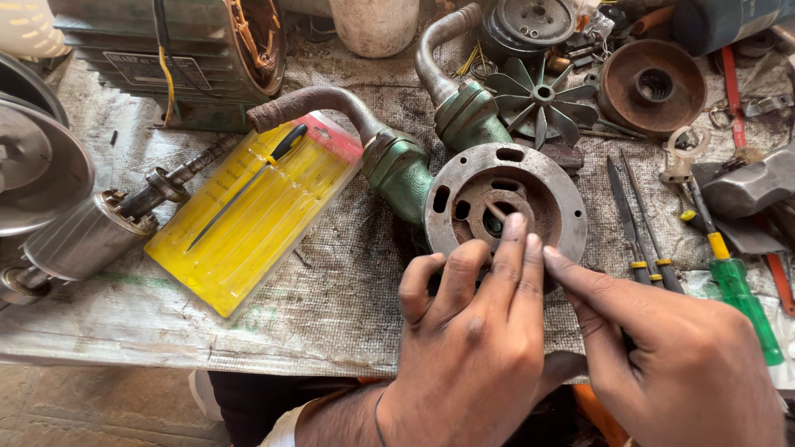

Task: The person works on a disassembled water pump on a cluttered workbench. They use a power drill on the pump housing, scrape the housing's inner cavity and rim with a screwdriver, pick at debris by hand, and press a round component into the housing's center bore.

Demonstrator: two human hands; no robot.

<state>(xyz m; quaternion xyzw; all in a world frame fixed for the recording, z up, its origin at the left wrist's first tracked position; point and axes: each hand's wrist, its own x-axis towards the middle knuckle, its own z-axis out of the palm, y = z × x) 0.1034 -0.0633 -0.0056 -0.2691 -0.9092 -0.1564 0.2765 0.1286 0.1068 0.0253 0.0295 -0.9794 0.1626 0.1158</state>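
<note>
A round grey pump face plate (542, 178) with slots and a central opening lies on the bench, joined to a green pump housing (397, 170) with two curved pipes. My left hand (468, 331) lies over the plate's near rim, fingers pressed on it, the middle fingertip at the central opening. My right hand (662, 339) comes in from the right, its index finger stretched out against my left fingers. A thin needle file tip (495, 211) shows in the opening; its shaft runs back under the fingers towards my right hand.
A yellow file pouch (248, 223) with one black-handled file lies left of the pump. A motor rotor (91, 236) sits at far left, with a stator (178, 58) behind it. Loose files (638, 232), a green screwdriver (737, 290), a fan impeller (538, 95) and a rusty pulley (654, 87) lie right.
</note>
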